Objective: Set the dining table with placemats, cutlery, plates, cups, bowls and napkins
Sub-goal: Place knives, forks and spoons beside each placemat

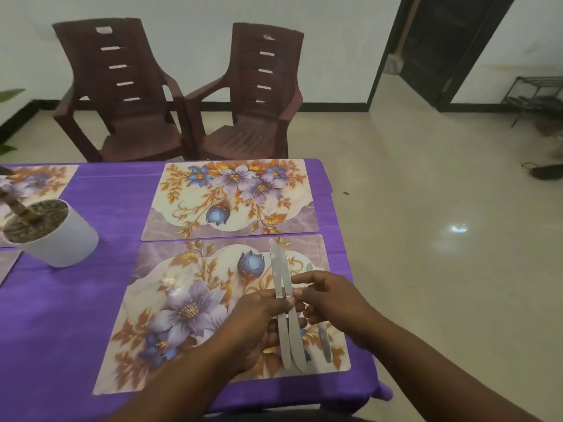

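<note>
The right hand (pixel 330 303) hides the middle of 1 knife (pixel 323 333) lying on the near placemat (pixel 189 315) toward 3 o'clock; only its tip and handle end show. Whether this hand's loosely curled fingers touch anything cannot be told. The left hand (pixel 259 321) pinches 2 knives (pixel 285 303) together at their necks, blades pointing to 12 o'clock above the mat, handles partly behind its fingers. All 3 are plain dull silver. A second floral placemat (pixel 231 199) lies at 12 o'clock on the purple worktop (pixel 106 202). At 9 o'clock a white plant pot (pixel 58 239) is cut off by the frame.
</note>
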